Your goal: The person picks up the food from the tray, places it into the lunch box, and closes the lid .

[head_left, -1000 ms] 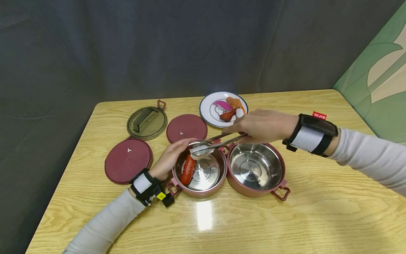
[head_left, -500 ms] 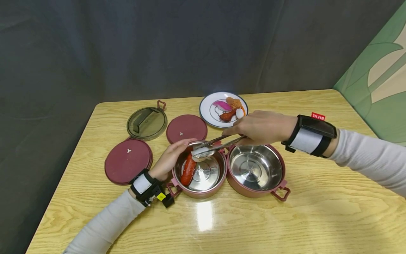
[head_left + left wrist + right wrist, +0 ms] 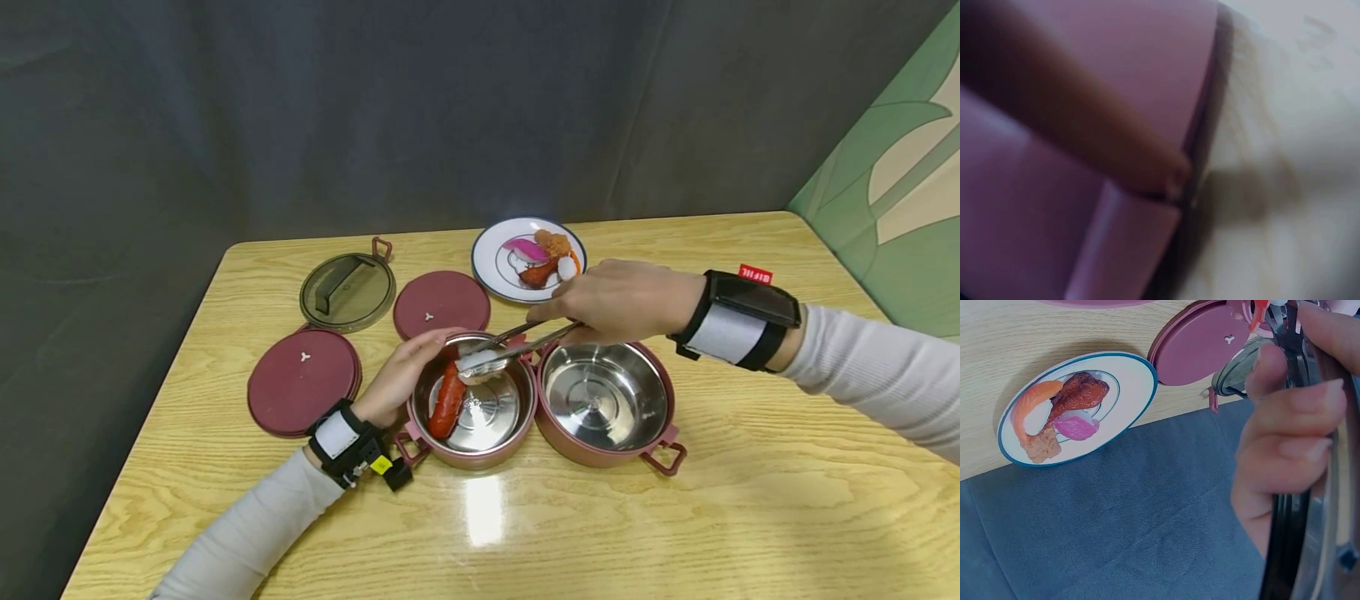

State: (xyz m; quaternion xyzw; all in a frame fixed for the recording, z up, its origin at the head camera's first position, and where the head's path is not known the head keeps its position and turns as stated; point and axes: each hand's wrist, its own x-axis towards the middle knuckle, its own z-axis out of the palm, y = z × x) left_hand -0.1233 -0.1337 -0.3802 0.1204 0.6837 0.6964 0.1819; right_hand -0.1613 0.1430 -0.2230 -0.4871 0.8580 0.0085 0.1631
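Note:
In the head view my left hand [image 3: 405,371] touches the rim of the left pink pot [image 3: 480,458], its visible fingers fairly straight. The left wrist view is blurred, filled by this pot's pink side [image 3: 1141,50] and a brownish handle [image 3: 1104,125]. My right hand [image 3: 618,300] grips metal tongs [image 3: 517,354]; in the right wrist view its curled fingers [image 3: 1297,412] surround them. Between the tongs' tips, inside the left pot, is a white piece of food [image 3: 480,362]. Beside it lies a red sausage [image 3: 447,404], its upper end near the tips.
A second pink pot [image 3: 603,400] stands at right. Behind are a plate [image 3: 491,258] of drumstick, purple, brown and orange-and-white food, burgundy lids [image 3: 303,383], another burgundy lid [image 3: 442,304] and a see-through lid [image 3: 348,292]. A dark curtain [image 3: 450,108] hangs behind the table.
The tongs' tips and the white piece have shifted slightly right and down inside the left pot. The sausage's upper end has moved slightly right. My left hand has not visibly moved.

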